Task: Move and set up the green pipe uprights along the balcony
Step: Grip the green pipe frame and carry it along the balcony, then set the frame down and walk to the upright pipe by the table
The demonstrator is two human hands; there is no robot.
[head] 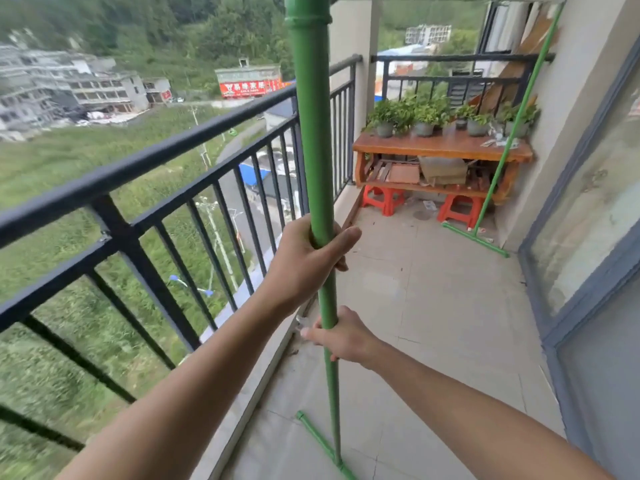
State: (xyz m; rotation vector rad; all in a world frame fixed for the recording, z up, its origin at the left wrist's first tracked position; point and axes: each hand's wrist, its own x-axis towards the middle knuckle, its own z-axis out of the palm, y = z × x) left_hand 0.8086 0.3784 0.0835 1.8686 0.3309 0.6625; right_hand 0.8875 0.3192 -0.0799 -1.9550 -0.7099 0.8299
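Observation:
A tall green pipe upright [313, 133] stands almost vertical in front of me, close to the black balcony railing [145, 161]. Its T-shaped foot bar [320, 441] rests on the tiled floor. My left hand [308, 261] grips the pipe at mid height. My right hand [341, 336] grips it lower down. A coupling ring sits near the pipe's top. A second green pipe upright [512, 133] leans against the wall at the far right, its foot bar [476, 239] on the floor.
A wooden bench [440, 148] with several potted plants stands across the far end, with two red stools [384, 199] under it. A glass door with a grey frame [588, 216] runs along the right. A concrete pillar [349, 32] rises behind the railing.

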